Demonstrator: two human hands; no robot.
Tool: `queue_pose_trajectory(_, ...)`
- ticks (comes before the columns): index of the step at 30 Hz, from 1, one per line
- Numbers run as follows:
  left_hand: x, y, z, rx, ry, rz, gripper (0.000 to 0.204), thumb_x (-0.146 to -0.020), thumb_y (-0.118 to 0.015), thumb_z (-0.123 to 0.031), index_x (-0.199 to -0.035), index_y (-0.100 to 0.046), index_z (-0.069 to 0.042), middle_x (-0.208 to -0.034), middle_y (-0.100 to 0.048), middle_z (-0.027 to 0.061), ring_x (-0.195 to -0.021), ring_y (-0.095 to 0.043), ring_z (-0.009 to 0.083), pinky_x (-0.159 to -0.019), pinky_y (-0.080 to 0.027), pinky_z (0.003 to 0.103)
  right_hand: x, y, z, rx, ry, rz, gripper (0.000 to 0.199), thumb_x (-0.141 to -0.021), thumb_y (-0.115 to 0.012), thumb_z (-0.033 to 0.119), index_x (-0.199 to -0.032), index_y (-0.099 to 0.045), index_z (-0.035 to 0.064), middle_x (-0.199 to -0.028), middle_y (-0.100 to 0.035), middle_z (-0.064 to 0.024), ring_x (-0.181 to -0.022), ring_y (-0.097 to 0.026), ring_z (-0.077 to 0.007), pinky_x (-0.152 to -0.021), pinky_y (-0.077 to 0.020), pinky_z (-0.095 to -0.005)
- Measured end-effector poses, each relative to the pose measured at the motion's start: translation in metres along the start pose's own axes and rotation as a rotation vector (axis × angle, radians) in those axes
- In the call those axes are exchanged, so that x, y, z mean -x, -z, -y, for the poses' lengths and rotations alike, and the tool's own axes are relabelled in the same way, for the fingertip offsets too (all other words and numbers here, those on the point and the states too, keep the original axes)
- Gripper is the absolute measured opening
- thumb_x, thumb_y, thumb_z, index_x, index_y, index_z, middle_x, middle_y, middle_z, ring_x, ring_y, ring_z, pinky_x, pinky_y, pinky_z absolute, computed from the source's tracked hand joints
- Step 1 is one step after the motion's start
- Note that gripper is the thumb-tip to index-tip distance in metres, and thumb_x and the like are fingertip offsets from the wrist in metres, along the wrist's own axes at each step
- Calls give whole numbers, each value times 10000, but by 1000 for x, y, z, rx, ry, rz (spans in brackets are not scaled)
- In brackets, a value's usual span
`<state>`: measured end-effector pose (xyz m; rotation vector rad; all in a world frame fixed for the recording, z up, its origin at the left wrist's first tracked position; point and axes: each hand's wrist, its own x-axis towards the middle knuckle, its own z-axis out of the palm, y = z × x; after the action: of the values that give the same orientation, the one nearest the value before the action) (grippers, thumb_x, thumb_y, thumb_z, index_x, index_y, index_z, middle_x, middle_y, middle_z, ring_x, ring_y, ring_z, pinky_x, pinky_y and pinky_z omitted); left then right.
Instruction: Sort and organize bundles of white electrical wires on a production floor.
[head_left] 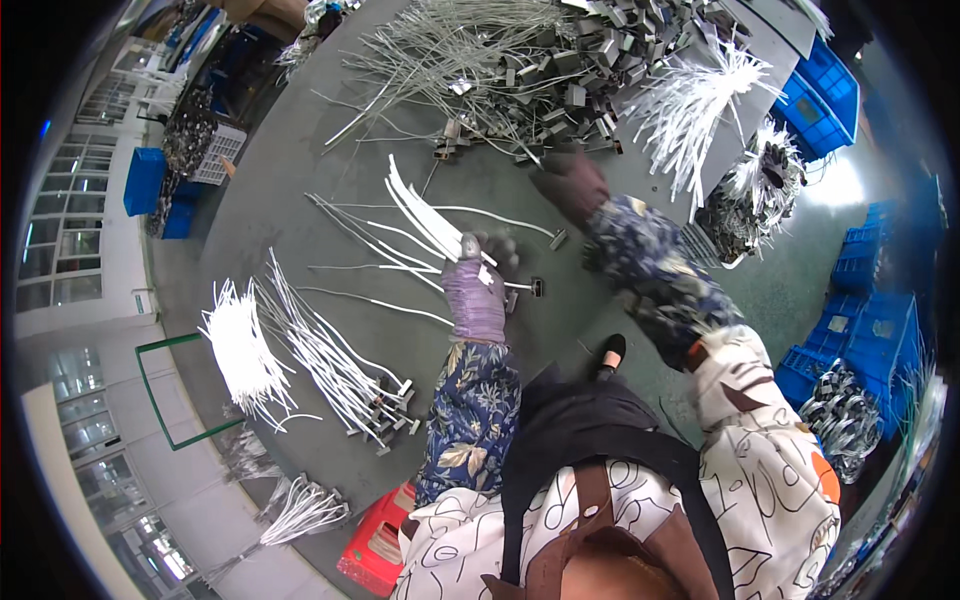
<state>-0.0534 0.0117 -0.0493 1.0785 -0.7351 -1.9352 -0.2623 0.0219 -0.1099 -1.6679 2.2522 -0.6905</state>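
Near the grey bench's (265,190) front edge, the purple-gloved left hand (477,290) grips slim white plastic-looking tubes (418,215), probably light, best taken mid-length, the blurred right hand's (572,185) hold unclear.

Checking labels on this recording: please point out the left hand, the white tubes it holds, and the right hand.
Left hand (475,288), head view: middle of the gloved hand.
White tubes (424,222), head view: middle of the bundle's visible length.
Right hand (572,188), head view: middle of the blurred hand.
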Motion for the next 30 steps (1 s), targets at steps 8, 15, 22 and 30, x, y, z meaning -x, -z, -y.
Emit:
queue_pose_trajectory(8, -28, -52, 58, 385, 294, 220, 215, -880, -592, -209, -997, -492, -60, -921, -615, 175, -766, -620, 305, -724, -549, 482, 269, 70, -15, -583, -404, 440, 272, -842, -581, 245, -666, -556, 39, -591, -495, -42, -496, -480, -130, -472, -398, -290)
queue_pose_trajectory(15, -41, -45, 10, 108, -19, 237, 246, -891, -579, -232, -997, -503, -23, -910, -623, 168, -785, -637, 269, -733, -574, 447, 400, 114, -1, -785, -1270, 448, 223, -791, -609, 247, -744, -614, 30, -620, -554, -32, -553, -499, -110, -501, -385, -269)
queue_pose_trajectory(22, -23, -57, -27, 95, -22, 130, 228, -901, -561, -238, -978, -523, -28, -935, -620, 174, -828, -633, 292, -768, -573, 461, 403, 115, -17, -892, -1190, 376, 219, -783, -609, 247, -745, -608, 31, -629, -543, -20, -554, -483, -105, -504, -371, -258)
queue_pose_trajectory(30, 0, -17, 29, -96, 299, 315, 174, -863, -599, -204, -902, -569, -38, -807, -625, 142, -685, -640, 285, -655, -573, 483, 406, 108, -13, -994, -1058, 491, 110, -780, -617, 136, -719, -602, 45, -585, -546, -23, -489, -477, -103, -445, -354, -252)
